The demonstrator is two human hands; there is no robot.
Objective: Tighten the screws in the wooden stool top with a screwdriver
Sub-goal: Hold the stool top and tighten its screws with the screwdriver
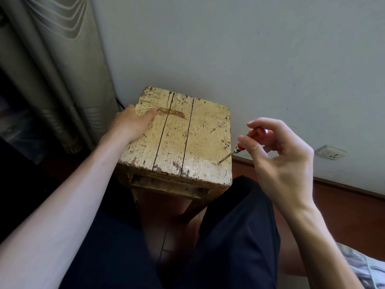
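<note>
A worn, yellow-painted wooden stool top (181, 138) stands in front of my knees. My left hand (130, 122) grips its left edge, thumb lying on the top. My right hand (277, 155) pinches a red-handled screwdriver (237, 150), whose tip rests at a screw (219, 162) near the front right corner. Two more screws stick up along the right edge, one in the middle (226, 146) and one farther back (221, 125).
A pale wall (229, 49) rises right behind the stool, with a power socket (331, 152) low on the right. Grey curtains (54, 69) hang at the left. My dark trousers (229, 236) fill the foreground over a reddish wooden floor (343, 215).
</note>
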